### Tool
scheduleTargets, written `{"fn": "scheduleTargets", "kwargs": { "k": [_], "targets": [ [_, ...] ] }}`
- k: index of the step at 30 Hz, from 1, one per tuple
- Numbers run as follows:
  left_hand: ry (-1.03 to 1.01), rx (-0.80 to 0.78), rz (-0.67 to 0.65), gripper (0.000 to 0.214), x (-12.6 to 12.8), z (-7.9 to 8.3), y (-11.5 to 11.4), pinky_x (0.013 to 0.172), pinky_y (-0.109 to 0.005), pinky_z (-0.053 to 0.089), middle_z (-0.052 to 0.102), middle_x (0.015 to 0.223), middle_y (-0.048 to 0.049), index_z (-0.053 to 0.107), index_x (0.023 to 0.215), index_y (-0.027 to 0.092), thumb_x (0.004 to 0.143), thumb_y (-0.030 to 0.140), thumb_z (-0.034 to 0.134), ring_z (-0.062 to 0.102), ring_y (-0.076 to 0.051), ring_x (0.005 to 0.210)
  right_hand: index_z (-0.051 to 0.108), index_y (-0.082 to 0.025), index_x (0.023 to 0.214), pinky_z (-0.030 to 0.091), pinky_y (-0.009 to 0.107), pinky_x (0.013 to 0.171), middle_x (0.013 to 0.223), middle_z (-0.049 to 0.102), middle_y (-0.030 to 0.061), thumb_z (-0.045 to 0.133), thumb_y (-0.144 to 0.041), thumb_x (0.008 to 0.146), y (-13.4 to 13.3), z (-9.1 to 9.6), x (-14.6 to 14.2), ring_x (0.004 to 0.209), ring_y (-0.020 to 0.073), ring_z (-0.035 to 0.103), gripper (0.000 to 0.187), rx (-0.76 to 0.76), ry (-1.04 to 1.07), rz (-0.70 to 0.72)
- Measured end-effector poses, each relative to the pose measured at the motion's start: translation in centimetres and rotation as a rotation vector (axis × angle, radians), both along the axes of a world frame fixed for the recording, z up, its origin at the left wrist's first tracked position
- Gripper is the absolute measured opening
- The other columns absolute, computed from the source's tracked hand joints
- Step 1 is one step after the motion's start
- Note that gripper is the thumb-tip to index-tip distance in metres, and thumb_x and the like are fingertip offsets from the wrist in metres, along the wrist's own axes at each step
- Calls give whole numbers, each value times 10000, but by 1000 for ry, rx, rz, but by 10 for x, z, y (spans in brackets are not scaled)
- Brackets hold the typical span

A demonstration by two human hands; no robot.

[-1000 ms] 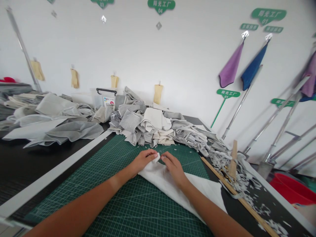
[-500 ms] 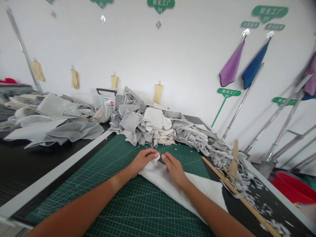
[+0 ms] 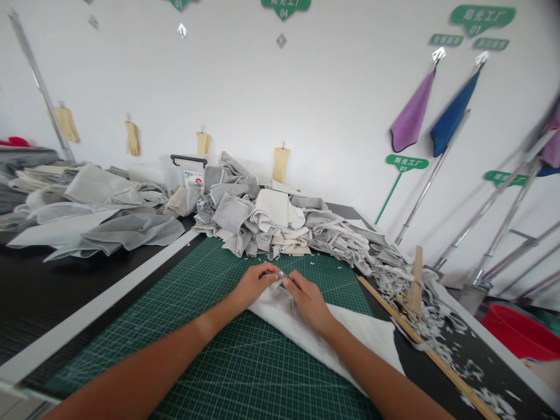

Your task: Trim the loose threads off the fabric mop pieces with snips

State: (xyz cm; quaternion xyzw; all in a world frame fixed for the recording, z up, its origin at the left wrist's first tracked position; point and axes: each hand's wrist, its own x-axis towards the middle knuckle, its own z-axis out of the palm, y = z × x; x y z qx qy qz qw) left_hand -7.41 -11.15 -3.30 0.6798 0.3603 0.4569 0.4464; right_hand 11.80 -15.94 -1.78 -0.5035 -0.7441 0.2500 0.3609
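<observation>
That white cloth [image 3: 363, 332] on the green cutting mat [image 3: 210, 291] looks light and floppy, probably best grabbed by a corner, which is where the left hand [image 3: 254, 284] and right hand [image 3: 308, 298] both pinch it, fingertips nearly touching.

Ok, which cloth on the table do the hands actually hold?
The white cloth spread on the green mat: left hand and right hand pinch its far corner. The grey heap lies untouched.

A cloth [image 3: 367, 335] lies on the cutting mat [image 3: 210, 344]. Behind the mat sits a fabric pile [image 3: 271, 224]; to its right, a ruler [image 3: 422, 345]; to its left, spread sheets [image 3: 96, 228].
</observation>
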Motion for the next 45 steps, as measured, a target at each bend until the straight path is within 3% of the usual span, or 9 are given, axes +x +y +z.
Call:
{"fn": "scheduleTargets", "kwargs": {
  "k": [35,45],
  "targets": [
    [4,13,52,259,1,-8,0,771,-271,474,736,891,-53,751,913,164,819,383,652,641,-196,841,494,-224,817,325,258,606,686,502,-33,328,-472,1035,-3,0,-3,642,147,504,370,29,-27,41],
    [4,31,-5,248,5,0,-6,812,-273,463,731,899,-51,744,895,161,850,375,628,636,-197,872,489,-216,742,353,256,573,634,478,-17,301,-551,1010,2,-4,-7,609,151,448,469,-33,143,-24]
  ]
}}
